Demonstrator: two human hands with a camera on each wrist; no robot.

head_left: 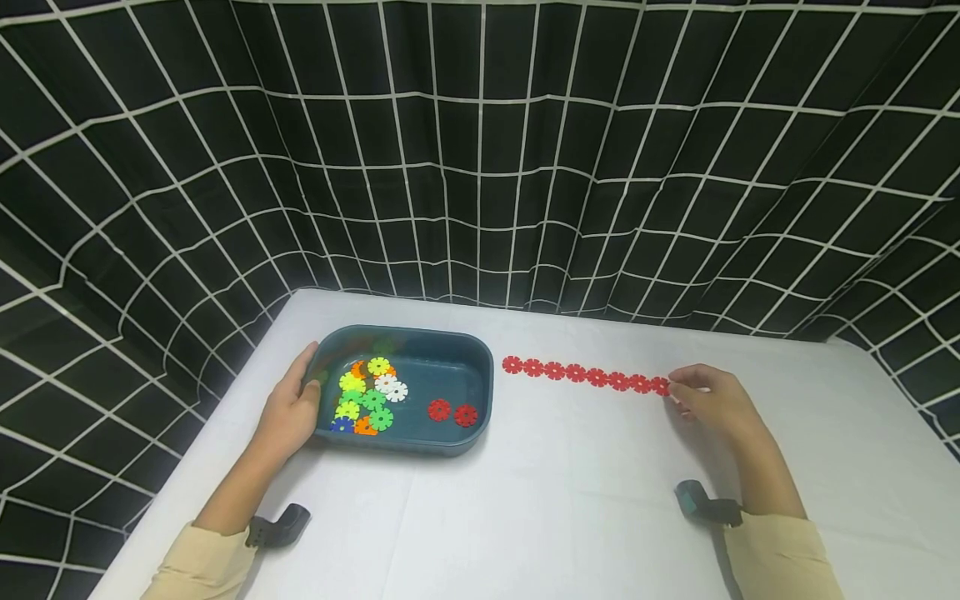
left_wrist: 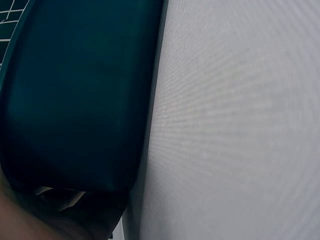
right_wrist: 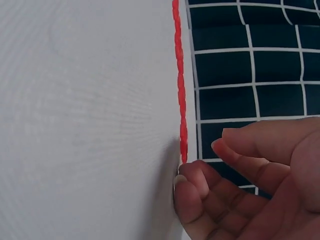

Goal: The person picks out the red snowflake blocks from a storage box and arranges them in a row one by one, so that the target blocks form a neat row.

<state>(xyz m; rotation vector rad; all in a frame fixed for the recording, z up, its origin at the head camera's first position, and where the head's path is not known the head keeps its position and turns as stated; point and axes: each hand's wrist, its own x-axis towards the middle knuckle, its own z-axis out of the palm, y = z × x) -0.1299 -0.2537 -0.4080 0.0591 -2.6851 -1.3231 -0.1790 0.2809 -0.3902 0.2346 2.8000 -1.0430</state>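
left hand (head_left: 291, 410): fingers curled round teal tray (head_left: 480, 392) rim | right hand (head_left: 711, 400): fingertips bunched, pinching end of red disc chain (head_left: 585, 374)

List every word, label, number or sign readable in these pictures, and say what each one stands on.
None: no view shows any readable text.
The blue tray held by the left hand, the red disc chain at the right hand, the white table and the checked backdrop bear no lettering; the backdrop shows only white grid lines.
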